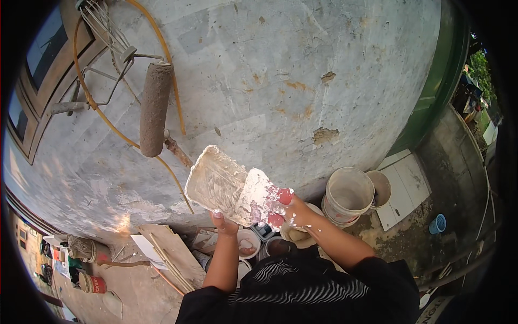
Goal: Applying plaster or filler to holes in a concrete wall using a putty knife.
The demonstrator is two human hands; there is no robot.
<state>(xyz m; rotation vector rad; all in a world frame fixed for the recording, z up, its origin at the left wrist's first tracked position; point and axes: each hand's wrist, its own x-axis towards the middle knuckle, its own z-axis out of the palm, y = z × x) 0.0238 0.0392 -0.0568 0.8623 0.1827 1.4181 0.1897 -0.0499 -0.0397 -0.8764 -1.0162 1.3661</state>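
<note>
My left hand (224, 222) grips the near edge of a rectangular tray (208, 173), its thumb over the rim. White paste is smeared over the tray's inside. My right hand (287, 208), spattered with the same paste, is closed at the tray's right end. It holds what looks like a flat scraper (258, 186), thickly coated in white paste and resting against the tray. The coating hides most of the scraper's shape and part of my fingers. Both hands are in front of my body, close to the grey wall (243, 81).
A paint roller (155, 110) and a yellow hose (116, 125) hang on the wall at upper left. Buckets (349, 194) stand below right, near white boards (402, 189). More containers (248, 244) sit by my body; wooden boards (172, 254) lean at lower left. A blue cup (438, 223) is far right.
</note>
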